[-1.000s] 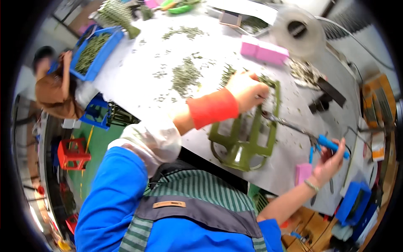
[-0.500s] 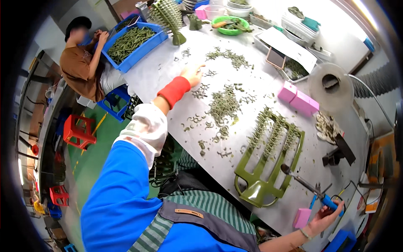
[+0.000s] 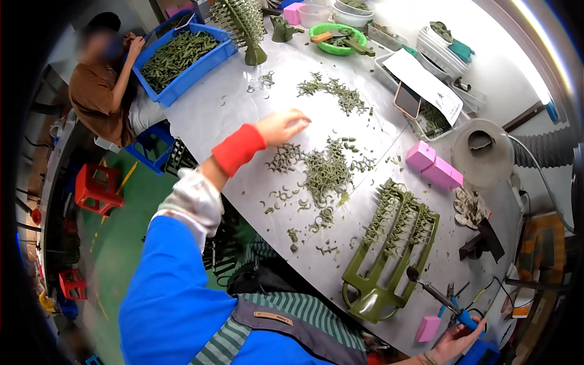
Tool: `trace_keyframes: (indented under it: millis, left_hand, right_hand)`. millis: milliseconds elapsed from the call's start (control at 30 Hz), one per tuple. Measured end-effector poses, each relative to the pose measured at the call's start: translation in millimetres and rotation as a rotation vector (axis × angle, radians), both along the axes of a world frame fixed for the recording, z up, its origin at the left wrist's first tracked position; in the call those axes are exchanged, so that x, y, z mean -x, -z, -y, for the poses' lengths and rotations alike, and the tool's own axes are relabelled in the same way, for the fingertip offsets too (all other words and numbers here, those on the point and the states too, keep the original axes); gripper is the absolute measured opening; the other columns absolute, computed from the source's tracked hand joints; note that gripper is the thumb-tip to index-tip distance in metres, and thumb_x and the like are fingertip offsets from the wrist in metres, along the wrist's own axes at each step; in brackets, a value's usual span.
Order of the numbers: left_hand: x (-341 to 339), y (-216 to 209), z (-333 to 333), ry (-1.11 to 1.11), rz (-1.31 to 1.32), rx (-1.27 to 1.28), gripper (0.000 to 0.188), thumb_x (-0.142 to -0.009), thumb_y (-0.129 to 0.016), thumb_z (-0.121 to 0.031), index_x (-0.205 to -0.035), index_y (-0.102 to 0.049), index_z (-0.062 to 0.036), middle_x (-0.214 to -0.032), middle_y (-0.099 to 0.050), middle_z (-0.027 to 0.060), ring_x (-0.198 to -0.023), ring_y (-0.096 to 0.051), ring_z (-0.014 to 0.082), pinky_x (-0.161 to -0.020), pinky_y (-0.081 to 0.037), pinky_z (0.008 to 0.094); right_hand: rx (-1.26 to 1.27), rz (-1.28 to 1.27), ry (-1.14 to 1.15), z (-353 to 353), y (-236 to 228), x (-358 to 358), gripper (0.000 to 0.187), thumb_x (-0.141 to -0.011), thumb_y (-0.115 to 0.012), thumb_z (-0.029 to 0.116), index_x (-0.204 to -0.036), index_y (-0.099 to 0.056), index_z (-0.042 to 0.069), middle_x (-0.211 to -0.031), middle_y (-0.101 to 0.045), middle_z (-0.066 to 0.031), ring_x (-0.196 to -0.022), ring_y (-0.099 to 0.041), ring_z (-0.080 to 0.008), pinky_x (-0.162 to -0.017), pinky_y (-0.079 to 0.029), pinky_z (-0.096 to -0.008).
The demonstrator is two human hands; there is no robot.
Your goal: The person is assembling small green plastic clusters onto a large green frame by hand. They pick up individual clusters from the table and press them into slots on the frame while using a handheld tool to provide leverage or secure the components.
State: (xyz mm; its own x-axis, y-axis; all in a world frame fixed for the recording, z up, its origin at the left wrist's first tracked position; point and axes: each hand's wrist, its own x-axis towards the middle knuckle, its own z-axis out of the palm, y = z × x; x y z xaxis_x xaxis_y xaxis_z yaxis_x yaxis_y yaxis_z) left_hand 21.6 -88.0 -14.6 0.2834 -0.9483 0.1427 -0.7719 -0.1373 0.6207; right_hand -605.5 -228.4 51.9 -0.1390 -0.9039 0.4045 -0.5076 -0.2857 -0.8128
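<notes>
My left hand point(image 3: 285, 126), in a red wristband point(image 3: 239, 149), reaches over the metal table with fingers stretched out; nothing shows between them. Just nearer than it lies a cluster of small curved green pieces point(image 3: 285, 158), with a larger heap of green pieces point(image 3: 326, 173) to the right. My right hand point(image 3: 459, 342) is closed round the blue handle of a soldering iron point(image 3: 437, 295) with a dark, rounded, spoon-like tip. That tip is by the right side of a slotted olive-green frame point(image 3: 372, 298), whose bars carry rows of small curved green pieces point(image 3: 396, 228).
Pink blocks point(image 3: 434, 165), a round-mouthed fume duct point(image 3: 480, 143) and a black stand point(image 3: 482, 240) stand at the right. A phone point(image 3: 407, 100) rests by trays. Far left, a person point(image 3: 97, 91) sits beside a blue crate point(image 3: 182, 64); a green bowl point(image 3: 337, 39) is behind.
The view has shifted slightly. My left hand has come a little right across the table, and the small cluster by its fingertips no longer shows there. My right hand still holds the soldering iron.
</notes>
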Motion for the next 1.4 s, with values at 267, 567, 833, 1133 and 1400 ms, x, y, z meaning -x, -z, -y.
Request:
trace_keyframes:
  millis: [267,567,833,1133,1400]
  left_hand:
    - [-54.3,26.4,139.7,-0.462,0.408,0.198,0.044,-0.081,-0.063,-0.047,-0.111,-0.059,-0.0154,-0.114,-0.050,0.0132,-0.109,-0.044,0.0325,-0.095,-0.035,0.0444]
    - [-26.2,19.8,172.5,-0.004,0.376,-0.106,0.053,-0.079,-0.060,-0.058,-0.123,-0.058,-0.0278,-0.139,-0.040,0.0125,-0.133,-0.029,0.0326,-0.108,-0.021,0.0499]
    - [-55.8,38.2,80.2,0.024,0.366,0.088,0.040,-0.084,-0.062,-0.037,-0.121,-0.059,-0.0201,-0.132,-0.046,0.0152,-0.122,-0.043,0.0323,-0.102,-0.034,0.0418]
    - [-21.7,-4.5,-92.5,-0.136,0.294,-0.211,0.041,-0.084,-0.063,-0.039,-0.120,-0.060,-0.0186,-0.132,-0.045,0.0159,-0.129,-0.036,0.0318,-0.107,-0.025,0.0452]
    - [-67.8,10.8,51.3,-0.154,0.262,0.001,0.051,-0.088,-0.060,-0.033,-0.133,-0.045,-0.0144,-0.134,-0.041,0.0192,-0.123,-0.040,0.0362,-0.104,-0.033,0.0400]
  right_hand:
    - [-0.221,0.758,0.094,-13.1,-38.9,-42.7,0.025,-0.092,-0.057,0.031,-0.088,-0.055,0.007,-0.080,-0.054,0.0016,-0.051,-0.051,-0.0025,-0.043,-0.045,-0.0118]
    - [-0.173,0.721,0.094,-17.8,-44.0,-41.9,0.024,-0.094,-0.054,0.029,-0.089,-0.055,0.006,-0.077,-0.056,0.0008,-0.048,-0.052,-0.0047,-0.042,-0.046,-0.0113]
    - [0.077,-0.135,0.113,-0.8,-12.0,9.4,0.052,-0.076,-0.066,0.010,-0.124,-0.048,0.000,-0.107,-0.056,-0.0204,-0.094,-0.057,-0.0338,-0.083,-0.049,-0.0403]
    - [0.191,-0.282,0.008,14.9,-1.9,8.9,0.053,-0.073,-0.066,0.007,-0.123,-0.050,0.000,-0.108,-0.057,-0.0222,-0.095,-0.057,-0.0352,-0.082,-0.048,-0.0420]
    - [0.072,-0.127,0.039,7.5,-8.6,0.7,0.054,-0.074,-0.065,0.005,-0.125,-0.049,0.001,-0.113,-0.055,-0.0206,-0.100,-0.056,-0.0320,-0.085,-0.047,-0.0401]
